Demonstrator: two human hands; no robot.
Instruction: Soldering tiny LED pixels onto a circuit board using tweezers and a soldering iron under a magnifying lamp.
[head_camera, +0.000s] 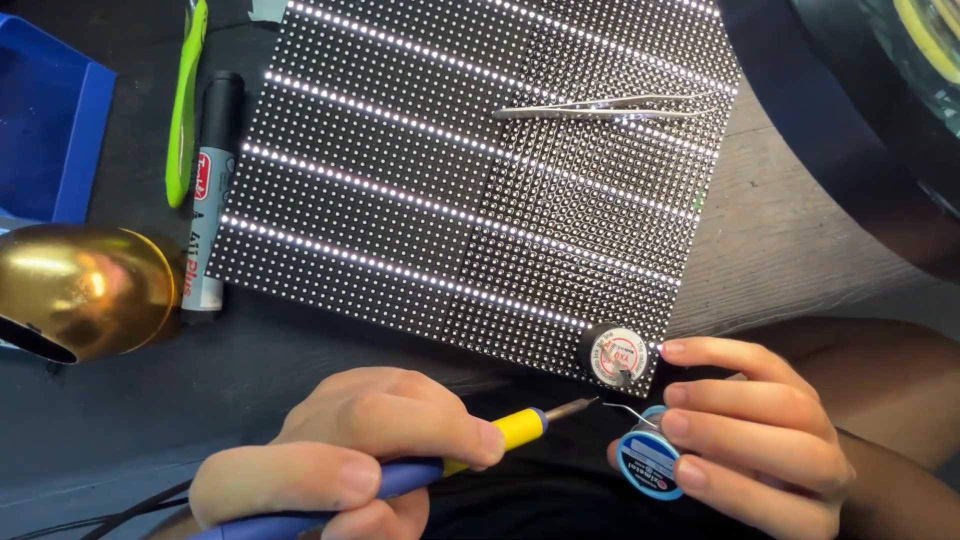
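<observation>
Blue-and-yellow soldering iron (440, 462) gripped in the left hand (350, 460), fingers wrapped tight round the handle, metal tip aimed right, just below the near edge of the LED panel (470, 170). Blue solder spool (648, 462) pinched in the right hand (765, 440), fingers curled close over its right side, a thin wire end curving up and left toward the iron's tip, the 2 nearly meeting but not seen to touch. Both held over the dark table (150, 400), near the panel's near right corner.

Resting on that same corner of the panel: 1 small round black tin with a white and red label (615, 357), just above the spool. Lying across the panel's far right part: metal tweezers (600, 108), points to the left. Just beside the panel's left edge: black and grey marker (210, 200), lengthwise, and beyond it a green-handled tool (185, 100). Further left of the panel: shiny gold rounded object (85, 290) and a blue tray (55, 130). Right of the panel: bare pale wood (770, 240) and a dark curved rim (830, 130).
</observation>
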